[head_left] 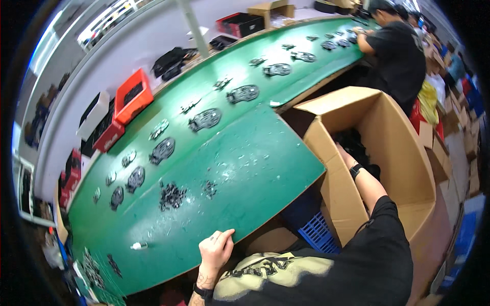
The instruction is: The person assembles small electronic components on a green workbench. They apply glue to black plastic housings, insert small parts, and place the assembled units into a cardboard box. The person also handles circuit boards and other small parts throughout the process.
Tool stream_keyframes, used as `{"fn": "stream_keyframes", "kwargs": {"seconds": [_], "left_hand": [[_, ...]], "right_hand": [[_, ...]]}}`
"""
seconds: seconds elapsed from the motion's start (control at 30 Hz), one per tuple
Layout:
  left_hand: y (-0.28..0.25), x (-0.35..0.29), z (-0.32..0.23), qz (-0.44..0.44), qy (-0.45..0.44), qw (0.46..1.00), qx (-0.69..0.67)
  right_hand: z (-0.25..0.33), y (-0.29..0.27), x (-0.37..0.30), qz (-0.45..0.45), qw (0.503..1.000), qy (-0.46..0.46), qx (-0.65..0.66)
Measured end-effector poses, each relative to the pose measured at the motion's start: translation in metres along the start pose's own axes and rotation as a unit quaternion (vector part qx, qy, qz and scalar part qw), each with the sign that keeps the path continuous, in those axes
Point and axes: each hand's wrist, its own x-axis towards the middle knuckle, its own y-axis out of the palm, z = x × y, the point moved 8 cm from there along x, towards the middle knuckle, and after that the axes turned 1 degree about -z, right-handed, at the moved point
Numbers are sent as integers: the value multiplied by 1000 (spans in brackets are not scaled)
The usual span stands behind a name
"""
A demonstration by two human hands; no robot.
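My left hand (217,249) rests at the near edge of the green tabletop (245,173), fingers curled into a loose fist with nothing visible in them. With my arm stretched to the right, my right hand (347,157) reaches inside a large open cardboard box (332,188). Its fingers are hidden among dark black parts (353,143) in the box. On the table, small black pieces form a pile (171,196), and a smaller pile (209,189) sits beside it. A small white bottle (139,246) lies near the left end.
Black oval shells (205,119) and small circuit boards (158,129) line a curved green work surface. Behind it stand an orange bin (133,96) and red bins (109,138). Another person (393,51) works at far right. A blue basket (319,233) sits under the table edge.
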Motion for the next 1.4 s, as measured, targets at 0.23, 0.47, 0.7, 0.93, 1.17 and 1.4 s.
{"fn": "stream_keyframes", "kwargs": {"seconds": [0.23, 0.47, 0.7, 0.93, 1.17, 1.4], "left_hand": [[-7, 3, 1, -14, -10, 999, -32], [-6, -6, 9, -30, -11, 995, -90], [-11, 5, 10, 23, 31, 995, -96], [16, 30, 45, 189, -1, 979, 72], [40, 84, 65, 106, -62, 985, 119], [59, 149, 80, 76, -84, 985, 127]], "right_hand": [[3, -18, -14, 69, 994, 7, 79], [-5, -34, -21, 86, 986, 30, 138], [-5, -59, -32, 95, 970, 15, 221], [34, -121, -102, 59, 972, -94, 208], [8, -207, -206, -50, 920, -106, 373], [52, -200, -280, -13, 877, -215, 429]]}}
